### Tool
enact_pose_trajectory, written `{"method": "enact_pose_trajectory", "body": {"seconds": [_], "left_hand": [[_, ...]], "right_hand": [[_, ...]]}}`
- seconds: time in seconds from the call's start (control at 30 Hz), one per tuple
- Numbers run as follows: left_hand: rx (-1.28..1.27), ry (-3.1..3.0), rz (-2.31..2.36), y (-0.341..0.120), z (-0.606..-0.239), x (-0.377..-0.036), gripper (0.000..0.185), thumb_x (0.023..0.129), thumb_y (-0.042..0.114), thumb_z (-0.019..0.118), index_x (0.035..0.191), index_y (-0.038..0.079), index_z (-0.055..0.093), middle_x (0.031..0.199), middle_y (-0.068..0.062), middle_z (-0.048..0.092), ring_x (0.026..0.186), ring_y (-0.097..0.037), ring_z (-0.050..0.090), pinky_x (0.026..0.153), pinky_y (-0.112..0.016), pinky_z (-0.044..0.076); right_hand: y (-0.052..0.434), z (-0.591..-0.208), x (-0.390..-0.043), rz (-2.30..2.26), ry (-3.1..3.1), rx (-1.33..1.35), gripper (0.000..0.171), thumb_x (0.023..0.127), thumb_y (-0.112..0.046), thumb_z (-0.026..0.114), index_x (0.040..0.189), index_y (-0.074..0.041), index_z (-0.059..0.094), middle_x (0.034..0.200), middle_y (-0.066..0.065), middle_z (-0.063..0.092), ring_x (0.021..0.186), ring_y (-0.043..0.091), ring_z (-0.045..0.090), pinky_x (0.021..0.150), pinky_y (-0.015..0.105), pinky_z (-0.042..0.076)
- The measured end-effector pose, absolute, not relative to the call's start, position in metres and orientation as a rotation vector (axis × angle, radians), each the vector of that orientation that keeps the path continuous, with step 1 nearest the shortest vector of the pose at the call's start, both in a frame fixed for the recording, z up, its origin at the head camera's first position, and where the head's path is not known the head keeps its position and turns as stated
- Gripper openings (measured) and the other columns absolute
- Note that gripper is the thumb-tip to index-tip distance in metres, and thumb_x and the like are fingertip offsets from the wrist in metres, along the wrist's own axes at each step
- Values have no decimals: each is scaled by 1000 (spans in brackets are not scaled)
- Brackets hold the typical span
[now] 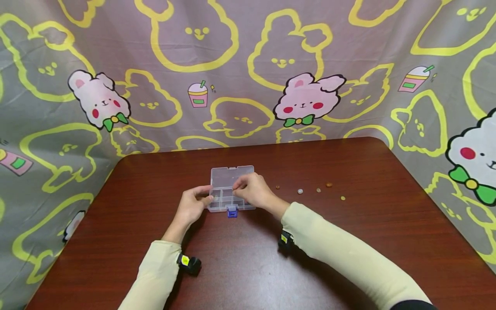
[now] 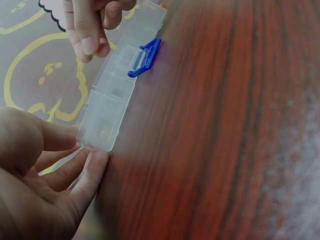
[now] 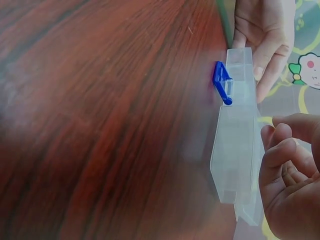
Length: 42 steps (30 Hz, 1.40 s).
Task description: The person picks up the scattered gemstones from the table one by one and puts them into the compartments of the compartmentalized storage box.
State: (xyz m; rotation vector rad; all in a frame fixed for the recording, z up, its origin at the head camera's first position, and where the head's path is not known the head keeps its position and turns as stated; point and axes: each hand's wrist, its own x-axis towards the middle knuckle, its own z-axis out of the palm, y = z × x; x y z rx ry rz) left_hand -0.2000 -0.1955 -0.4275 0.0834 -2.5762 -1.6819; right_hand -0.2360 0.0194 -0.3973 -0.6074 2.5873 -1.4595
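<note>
A clear plastic compartment box (image 1: 221,210) stands on the table with its lid (image 1: 224,177) raised at the back. Its blue latch (image 1: 232,212) hangs open at the front. My left hand (image 1: 191,206) grips the box's left end between thumb and fingers. Above the compartments, my right hand (image 1: 253,189) has thumb and fingertips brought together. A tiny greenish stone (image 2: 89,58) shows at those fingertips in the left wrist view, mostly hidden. Through the wall of the left end compartment, a small yellowish thing (image 2: 105,132) shows faintly.
Right of the box lie several small stones: a brown one (image 1: 277,187), a white one (image 1: 300,191), a pale brown one (image 1: 318,190), an orange one (image 1: 329,184) and a yellow one (image 1: 342,198). A patterned curtain (image 1: 240,86) borders the wooden table (image 1: 248,267).
</note>
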Motion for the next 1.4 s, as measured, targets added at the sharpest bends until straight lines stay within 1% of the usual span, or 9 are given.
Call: {"method": "enact_pose_trajectory", "body": {"seconds": [0.07, 0.13, 0.33, 0.63, 0.93, 1.2, 1.4], "left_hand": [[82, -2574, -1684, -195, -427, -200, 33, 91, -8, 65, 125, -10, 65, 119, -28, 66, 77, -12, 61, 63, -18, 48], [78, -2572, -1684, -195, -427, -200, 33, 91, -8, 65, 124, -10, 64, 119, -28, 66, 76, -11, 61, 63, -17, 48], [67, -2560, -1694, -194, -427, -200, 34, 90, -9, 65, 124, -11, 64, 118, -28, 66, 74, -7, 59, 63, -17, 48], [68, -2563, -1685, -193, -426, -201, 33, 90, -9, 65, 124, -11, 65, 117, -28, 66, 75, -9, 60, 62, -17, 49], [65, -2563, -1671, -194, -427, -200, 33, 90, -10, 65, 123, -11, 65, 117, -28, 66, 74, -9, 60, 62, -17, 48], [72, -2579, -1656, -195, -427, -199, 33, 91, -8, 65, 123, -9, 65, 117, -27, 67, 77, -11, 61, 63, -17, 49], [89, -2580, -1670, -195, -426, -198, 33, 91, -7, 65, 124, -9, 65, 118, -27, 66, 76, -11, 60, 63, -17, 48]], "right_hand": [[17, -397, -236, -1458, 2586, -604, 3, 84, -6, 76, 87, -5, 75, 72, 0, 70, 48, 12, 59, 48, 23, 48], [14, -397, -237, -1456, 2584, -603, 4, 85, -6, 76, 88, -5, 75, 73, 0, 70, 48, 10, 58, 48, 24, 49], [9, -397, -239, -1444, 2573, -604, 3, 86, -5, 76, 89, -4, 75, 75, 1, 71, 48, 10, 58, 48, 23, 48], [5, -400, -242, -1430, 2584, -614, 4, 87, -3, 74, 90, -2, 75, 71, -1, 68, 44, 7, 53, 46, 22, 46], [6, -399, -243, -1414, 2595, -590, 4, 87, -6, 76, 89, -3, 75, 72, -1, 68, 47, 10, 56, 47, 22, 46], [10, -399, -242, -1421, 2590, -581, 4, 86, -6, 76, 89, -4, 75, 72, 0, 69, 47, 9, 55, 48, 22, 46], [16, -399, -242, -1442, 2606, -604, 4, 85, -7, 77, 87, -4, 75, 70, -1, 68, 47, 9, 56, 48, 23, 48]]}}
